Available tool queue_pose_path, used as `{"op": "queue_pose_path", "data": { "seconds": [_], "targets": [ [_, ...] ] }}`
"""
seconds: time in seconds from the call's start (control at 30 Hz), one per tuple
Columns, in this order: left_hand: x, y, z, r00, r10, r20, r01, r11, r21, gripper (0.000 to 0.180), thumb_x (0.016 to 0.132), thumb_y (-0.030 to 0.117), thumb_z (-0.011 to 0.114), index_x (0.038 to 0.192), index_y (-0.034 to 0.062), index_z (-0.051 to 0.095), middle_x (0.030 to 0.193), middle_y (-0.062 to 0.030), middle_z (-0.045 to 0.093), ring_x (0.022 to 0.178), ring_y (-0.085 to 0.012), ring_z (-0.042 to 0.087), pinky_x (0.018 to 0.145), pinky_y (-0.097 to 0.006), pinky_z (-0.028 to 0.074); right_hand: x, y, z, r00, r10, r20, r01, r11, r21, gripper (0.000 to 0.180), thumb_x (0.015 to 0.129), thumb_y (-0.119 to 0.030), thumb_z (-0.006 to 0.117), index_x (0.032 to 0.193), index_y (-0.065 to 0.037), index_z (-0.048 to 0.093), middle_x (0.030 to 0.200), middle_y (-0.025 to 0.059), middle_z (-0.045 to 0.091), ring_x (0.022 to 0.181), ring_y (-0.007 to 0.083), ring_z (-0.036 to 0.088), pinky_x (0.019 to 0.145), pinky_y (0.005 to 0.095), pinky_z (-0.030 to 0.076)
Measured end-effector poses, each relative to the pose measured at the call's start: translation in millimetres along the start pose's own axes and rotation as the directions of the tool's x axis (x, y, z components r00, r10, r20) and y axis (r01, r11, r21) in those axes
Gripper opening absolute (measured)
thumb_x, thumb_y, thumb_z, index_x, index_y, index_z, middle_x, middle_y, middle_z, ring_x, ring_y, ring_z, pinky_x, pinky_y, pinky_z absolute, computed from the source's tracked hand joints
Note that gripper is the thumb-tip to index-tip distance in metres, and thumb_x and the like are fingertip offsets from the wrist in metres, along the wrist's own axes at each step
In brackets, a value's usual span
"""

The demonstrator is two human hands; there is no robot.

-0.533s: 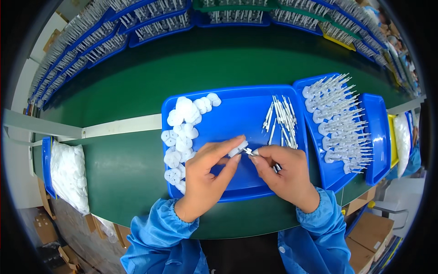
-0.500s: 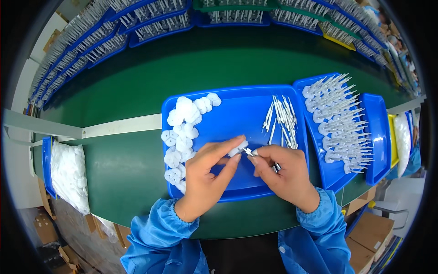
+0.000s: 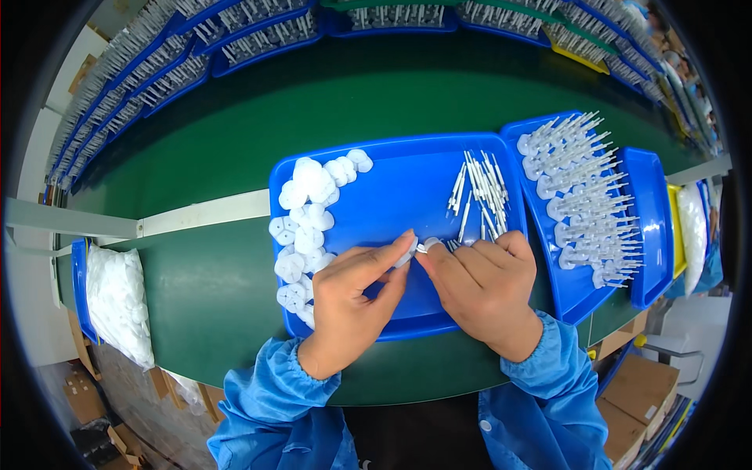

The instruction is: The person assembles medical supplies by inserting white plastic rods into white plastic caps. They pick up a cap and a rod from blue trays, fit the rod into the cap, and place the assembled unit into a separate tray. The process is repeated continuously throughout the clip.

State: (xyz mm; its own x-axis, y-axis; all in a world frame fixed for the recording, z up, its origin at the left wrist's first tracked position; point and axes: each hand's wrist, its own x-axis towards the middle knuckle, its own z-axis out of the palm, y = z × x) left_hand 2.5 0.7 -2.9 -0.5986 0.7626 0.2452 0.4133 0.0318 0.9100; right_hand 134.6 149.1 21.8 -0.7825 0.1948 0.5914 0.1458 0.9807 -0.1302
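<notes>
My left hand [image 3: 356,301] pinches a translucent white plastic disc [image 3: 405,254] between thumb and fingertips, over the front half of a blue tray [image 3: 384,196]. Against its right side, my right hand [image 3: 489,290] closes on a thin white rod [image 3: 423,248] whose tip meets the disc; most of the rod is hidden by the fingers. Along the tray's left side lies a heap of similar white discs [image 3: 307,215]. Loose thin white rods [image 3: 486,188] are bunched at its far right, just beyond my right hand.
Right of the tray, a second blue tray [image 3: 540,274] carries rows of discs with rods standing in them. Another blue tray [image 3: 646,227] sits beyond. A bag of white parts [image 3: 117,301] rests at the left. Stacked filled trays [image 3: 266,47] line the back of the green table [image 3: 204,298].
My right hand has turned over, its knuckles now facing up and its fingers nearer the disc. My left hand holds the disc in much the same place.
</notes>
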Motion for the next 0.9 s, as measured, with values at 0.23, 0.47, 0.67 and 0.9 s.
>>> {"op": "queue_pose_path", "data": {
  "seconds": [0.23, 0.47, 0.67, 0.9],
  "targets": [
    [-2.5, 5.2, -1.5, 0.999, -0.031, 0.034, 0.03, 0.999, 0.036, 0.048, 0.089, -0.01, 0.08, 0.135, 0.0063, 0.079, 0.095, -0.01, 0.078, 0.075, -0.0123, 0.073, 0.071, -0.025, 0.056, 0.3, 6.7, 6.0, 0.999, 0.049, 0.014, -0.05, 0.979, 0.195, 0.018, 0.082, -0.013, 0.091, 0.094, -0.008, 0.079, 0.068, -0.0001, 0.068, 0.057, 0.0182, 0.061, 0.062, 0.0366, 0.037],
    [4.1, 12.9, 2.7, 0.99, -0.127, 0.065, 0.141, 0.936, -0.322, 0.052, 0.089, 0.002, 0.088, 0.139, 0.0064, 0.074, 0.119, -0.0155, 0.077, 0.1, -0.0228, 0.075, 0.076, -0.032, 0.063, -9.5, 12.7, 0.1, 0.977, 0.182, 0.115, -0.212, 0.907, 0.363, 0.02, 0.084, -0.012, 0.09, 0.099, -0.008, 0.079, 0.082, 0.0039, 0.076, 0.07, 0.0194, 0.069, 0.064, 0.0349, 0.041],
    [3.5, 6.6, -5.1, 0.996, 0.024, 0.083, -0.012, 0.991, -0.137, 0.057, 0.082, -0.005, 0.09, 0.136, 0.0043, 0.074, 0.131, -0.013, 0.069, 0.112, -0.0231, 0.071, 0.086, -0.032, 0.062, -8.8, 18.9, 0.4, 0.919, 0.308, 0.246, -0.387, 0.59, 0.709, 0.036, 0.083, -0.004, 0.088, 0.117, -0.004, 0.075, 0.101, 0.0109, 0.079, 0.091, 0.024, 0.077, 0.081, 0.0347, 0.057],
    [2.8, 3.5, 2.1, 0.975, 0.214, 0.055, -0.214, 0.977, 0.001, 0.054, 0.078, -0.005, 0.09, 0.129, 0.0052, 0.078, 0.125, -0.011, 0.071, 0.108, -0.0272, 0.072, 0.086, -0.035, 0.062, -12.4, 12.5, 1.5, 0.869, 0.315, 0.382, -0.487, 0.414, 0.769, 0.034, 0.09, -0.003, 0.087, 0.119, -0.001, 0.07, 0.102, 0.0092, 0.078, 0.092, 0.0154, 0.076, 0.082, 0.0318, 0.06]
  ]
}}
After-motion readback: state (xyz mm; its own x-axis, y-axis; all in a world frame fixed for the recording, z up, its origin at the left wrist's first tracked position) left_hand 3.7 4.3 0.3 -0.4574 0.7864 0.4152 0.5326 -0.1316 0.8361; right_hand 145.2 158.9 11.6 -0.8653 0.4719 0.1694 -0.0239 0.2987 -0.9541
